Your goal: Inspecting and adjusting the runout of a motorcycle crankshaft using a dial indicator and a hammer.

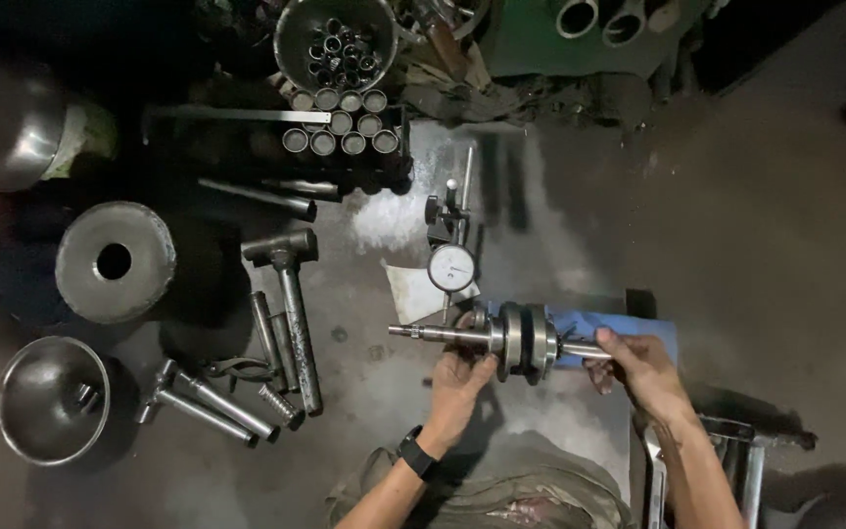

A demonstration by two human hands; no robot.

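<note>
Crankshaft is held level over the floor, just under the dial gauge on its stand. Left hand is closed under the left shaft, next to the webs; right hand is closed around the right shaft end. A blue pad lies beneath the right end.

Step in hand, by judgement: the crank is being presented to the gauge for a runout check. The gauge stem appears to sit close above the left shaft; contact cannot be confirmed.

Next move likely calls for steady, level support at both ends and slow rotation with no sideways push on the gauge.

Left of the crank, a hammer and several steel rods are laid on the floor. A heavy steel ring and a metal bowl sit toward the left edge. A tray of bushings is at the far edge.
</note>
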